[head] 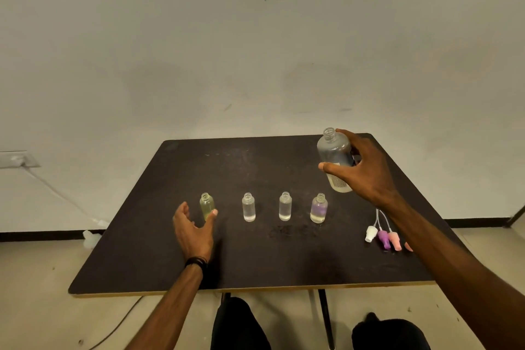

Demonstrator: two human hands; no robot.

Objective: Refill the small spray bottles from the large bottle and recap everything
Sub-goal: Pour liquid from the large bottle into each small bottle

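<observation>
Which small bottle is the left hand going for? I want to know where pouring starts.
The yellowish bottle at the row's left end; the left hand cups it, thumb touching it. The other three stand untouched.

On the dark rectangular table (159,250) stand 4 small uncapped clear plastic spray bottles in a row: 1 yellowish (206,205), 2 colourless (249,207) (285,206) and 1 purple-tinted (318,208). There is 1 large clear plastic bottle with a white label (335,160), also uncapped. At least 3 spray caps with thin white tubes lie together, 1 white (371,234), 1 purple (383,239) and 1 pink (395,240).
</observation>
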